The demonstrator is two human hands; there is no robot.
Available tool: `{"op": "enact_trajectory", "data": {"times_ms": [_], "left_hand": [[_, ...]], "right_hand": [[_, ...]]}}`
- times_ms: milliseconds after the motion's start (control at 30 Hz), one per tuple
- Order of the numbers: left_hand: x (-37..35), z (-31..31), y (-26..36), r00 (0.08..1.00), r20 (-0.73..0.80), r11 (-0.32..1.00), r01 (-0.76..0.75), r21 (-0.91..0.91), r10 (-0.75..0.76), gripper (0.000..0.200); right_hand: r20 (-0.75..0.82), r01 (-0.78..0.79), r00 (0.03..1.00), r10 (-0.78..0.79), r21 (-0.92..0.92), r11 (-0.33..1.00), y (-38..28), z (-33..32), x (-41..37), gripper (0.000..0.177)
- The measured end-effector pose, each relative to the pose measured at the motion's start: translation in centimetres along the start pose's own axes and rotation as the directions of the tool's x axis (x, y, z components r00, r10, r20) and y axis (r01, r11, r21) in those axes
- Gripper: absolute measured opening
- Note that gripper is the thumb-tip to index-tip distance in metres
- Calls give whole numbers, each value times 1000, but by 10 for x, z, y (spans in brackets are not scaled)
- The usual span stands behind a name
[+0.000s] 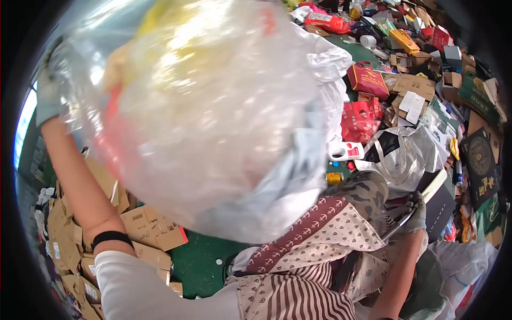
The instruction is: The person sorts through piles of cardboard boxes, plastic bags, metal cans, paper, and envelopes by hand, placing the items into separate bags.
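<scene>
A large, bulging clear plastic bag [213,122] fills the upper middle of the head view, blurred by motion. White, yellow and red material shows through it. My left hand [49,88], in a pale glove, is raised at the bag's left edge and grips the plastic; its fingers are partly hidden. Low on the right, beside my knee, my gloved right hand [416,213] is closed around a long tool with a shiny metal shaft [399,225]. The tool's exact kind cannot be made out. A black box [438,210] lies just beyond that hand.
Flattened cardboard [146,226] is heaped on the left. Mixed packaging covers the right side, including a red bag [368,81], a white bottle [346,151] and a white plastic bag [408,154]. Green floor [200,264] shows beside my patterned apron [325,229].
</scene>
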State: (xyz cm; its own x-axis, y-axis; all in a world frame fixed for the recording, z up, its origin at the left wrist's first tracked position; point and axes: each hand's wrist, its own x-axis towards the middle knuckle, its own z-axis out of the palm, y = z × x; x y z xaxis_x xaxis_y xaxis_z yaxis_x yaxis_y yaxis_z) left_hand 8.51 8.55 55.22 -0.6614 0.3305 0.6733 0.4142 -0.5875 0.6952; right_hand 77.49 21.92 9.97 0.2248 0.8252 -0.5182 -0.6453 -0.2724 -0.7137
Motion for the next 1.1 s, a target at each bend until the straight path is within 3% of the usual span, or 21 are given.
{"op": "enact_trajectory", "data": {"times_ms": [133, 233, 300, 400, 433, 500, 567, 633, 667, 700, 733, 767, 800, 833, 867, 933, 967, 1000, 1033, 1100], "left_hand": [[11, -85, -21, 998, -37, 949, -30, 315, 44, 30], [11, -126, -75, 999, 1, 876, 41, 481, -48, 29], [6, -142, -136, 988, 41, 816, 99, 570, -149, 29], [-28, -155, -261, 963, 90, 750, 136, 647, -253, 29], [-50, -172, -344, 990, 86, 793, 38, 608, -113, 32], [-116, -128, -358, 887, -124, 572, 388, 723, -445, 53], [-160, -139, -417, 816, -150, 626, 532, 570, -558, 52], [-180, -134, -432, 690, -103, 489, 602, 632, -716, 48], [-182, -149, -461, 823, 66, 539, 307, 784, -564, 45], [-186, -131, -446, 783, 112, 342, 134, 930, -611, 44], [-194, -83, -401, 708, 119, 58, -110, 992, -696, 44], [-204, -33, -360, 637, 130, -123, -337, 933, -760, 45], [-210, 6, -335, 607, 168, -166, -455, 875, -776, 46], [-214, 42, -310, 592, 216, -160, -516, 841, -776, 48], [-217, 59, -314, 646, 302, -131, -534, 836, -701, 50], [-237, 136, -270, 645, 469, 176, -466, 867, -603, 42], [-250, 163, -269, 598, 622, 507, -378, 775, -505, 38], [-264, 189, -269, 579, 731, 774, -250, 581, -362, 34], [-278, 222, -259, 479, 787, 830, -189, 525, -389, 33], [-314, 283, -239, 274, 886, 909, -83, 409, -374, 31]], "right_hand": [[-57, -78, 996, 75, -60, 995, 4, -27, 6, 13], [-123, -165, 983, 135, -274, 947, 13, -21, -16, 15], [-98, 11, 993, -63, -458, 889, 19, -6, -31, 19], [-84, 32, 993, -84, -497, 867, 17, 16, -46, 19], [-60, 39, 995, -81, -507, 861, 16, 22, -47, 19], [24, 45, 999, -38, -510, 859, 21, 30, -40, 20], [-21, -1, 1000, -13, -580, 814, 31, 43, -32, 22], [-34, -39, 999, 21, -699, 714, 57, 45, -12, 26], [39, 35, 999, -9, -763, 645, 93, 27, 19, 27], [112, 108, 993, -29, -818, 565, 124, 10, 41, 29], [36, -42, 992, 124, -818, 573, 130, 28, 20, 29], [31, -80, 976, 218, -871, 484, 157, 20, 31, 32], [3, -113, 956, 293, -919, 378, 177, 19, 32, 37], [-25, -105, 949, 315, -965, 241, 196, 16, 33, 40], [-39, -99, 930, 364, -984, 149, 205, 18, 27, 41], [-61, -54, 904, 424, -998, -30, 230, 17, 28, 39], [-92, -89, 893, 440, -996, -28, 237, 13, 31, 39], [-38, -25, 939, 341, -999, -44, 247, 8, 34, 40], [22, 39, 970, 242, -997, -67, 257, 4, 37, 42], [22, 21, 984, 176, -1000, 10, 250, 16, 38, 42]]}}
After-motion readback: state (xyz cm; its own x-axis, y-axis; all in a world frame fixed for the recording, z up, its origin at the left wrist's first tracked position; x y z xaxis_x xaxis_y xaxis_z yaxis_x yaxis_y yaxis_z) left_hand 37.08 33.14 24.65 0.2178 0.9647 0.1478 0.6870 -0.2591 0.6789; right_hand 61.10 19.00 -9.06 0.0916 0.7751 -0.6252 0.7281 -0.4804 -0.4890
